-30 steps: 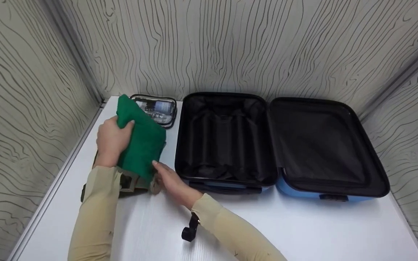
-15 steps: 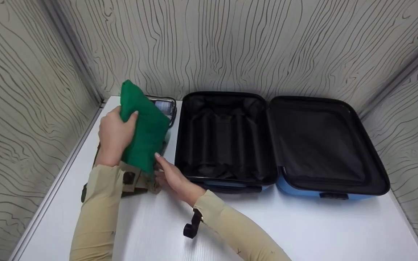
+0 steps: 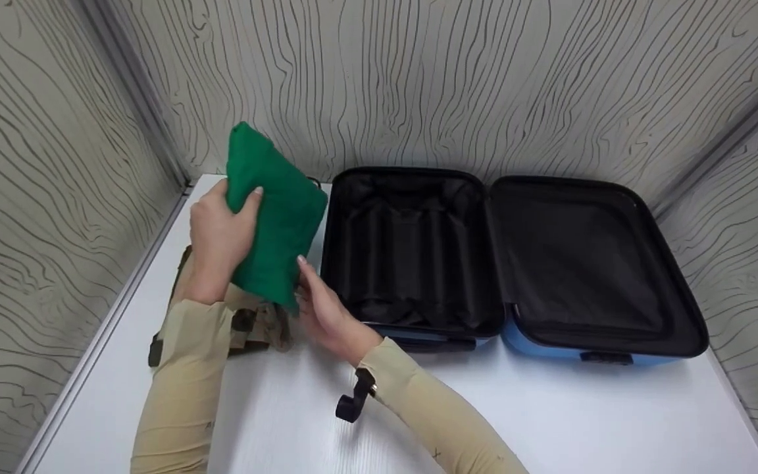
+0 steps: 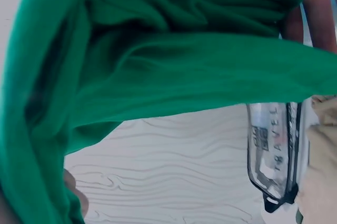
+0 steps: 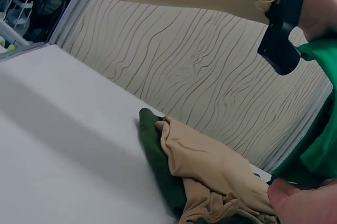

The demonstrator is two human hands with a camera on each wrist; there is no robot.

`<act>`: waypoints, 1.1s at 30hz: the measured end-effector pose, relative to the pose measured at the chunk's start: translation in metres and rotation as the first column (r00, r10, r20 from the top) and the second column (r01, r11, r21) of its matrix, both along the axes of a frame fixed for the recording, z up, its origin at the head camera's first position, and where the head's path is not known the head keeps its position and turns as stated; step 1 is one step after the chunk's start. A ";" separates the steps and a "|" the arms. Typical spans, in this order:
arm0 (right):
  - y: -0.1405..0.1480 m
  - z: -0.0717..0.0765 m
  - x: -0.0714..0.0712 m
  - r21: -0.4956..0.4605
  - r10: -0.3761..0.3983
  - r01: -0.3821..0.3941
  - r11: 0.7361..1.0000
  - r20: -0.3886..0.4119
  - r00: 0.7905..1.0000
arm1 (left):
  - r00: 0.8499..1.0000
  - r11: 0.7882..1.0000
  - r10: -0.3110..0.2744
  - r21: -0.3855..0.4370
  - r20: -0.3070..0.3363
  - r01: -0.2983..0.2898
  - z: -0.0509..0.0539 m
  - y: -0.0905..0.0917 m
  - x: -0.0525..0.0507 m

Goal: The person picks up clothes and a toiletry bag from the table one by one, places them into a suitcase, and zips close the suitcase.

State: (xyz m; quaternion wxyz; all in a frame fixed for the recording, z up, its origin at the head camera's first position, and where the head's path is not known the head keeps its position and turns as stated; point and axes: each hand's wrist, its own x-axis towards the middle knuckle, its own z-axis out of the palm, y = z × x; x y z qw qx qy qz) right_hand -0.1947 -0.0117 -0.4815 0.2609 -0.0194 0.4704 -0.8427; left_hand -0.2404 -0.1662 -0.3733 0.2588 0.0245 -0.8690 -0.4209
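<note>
A folded green cloth hangs tilted above the left side of the table, its layers showing in the left wrist view. My left hand grips its left edge, with the thumb on the upper face. At the lower right corner my right hand pinches the cloth, its thumb on the edge and the other fingers partly hidden. Below lie folded garments, a tan one on a dark green one. A camouflage-patterned part shows past my left sleeve.
To the right, an open suitcase with black lining lies flat, its other half folded out to the right. A clear travel pouch with dark trim is mostly hidden behind the cloth in the head view. Patterned walls enclose the table.
Both hands have lifted the green cloth up and slightly right, off the garments beneath. It now covers most of the clear pouch in the head view. The suitcase has stayed put.
</note>
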 end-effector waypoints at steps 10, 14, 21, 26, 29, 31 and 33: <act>0.012 0.012 -0.008 0.015 -0.087 0.087 0.996 0.017 0.996 | 0.988 0.987 -0.110 0.106 -0.111 0.122 0.011 0.021 0.007; 0.023 0.016 -0.016 -0.103 -0.123 0.123 0.987 0.007 0.992 | 0.983 0.974 -0.149 0.156 -0.111 0.165 0.014 0.029 0.009; 0.045 0.027 -0.028 -0.093 -0.224 0.222 0.971 -0.015 0.974 | 0.975 0.957 -0.192 0.200 -0.108 0.210 0.011 0.040 0.011; 0.059 0.036 -0.032 0.069 -0.335 0.341 0.938 -0.087 0.938 | 0.971 0.949 -0.201 0.219 -0.129 0.226 0.007 0.047 0.009; 0.068 0.040 -0.035 0.150 -0.393 0.418 0.896 -0.166 0.904 | 0.967 0.946 -0.209 0.220 -0.145 0.237 0.004 0.053 0.007; 0.074 0.043 -0.037 0.186 -0.431 0.471 0.862 -0.220 0.875 | 0.964 0.943 -0.214 0.225 -0.157 0.246 0.001 0.057 0.006; 0.081 0.045 -0.039 0.201 -0.460 0.518 0.831 -0.275 0.844 | 0.960 0.937 -0.224 0.231 -0.169 0.260 -0.003 0.062 0.004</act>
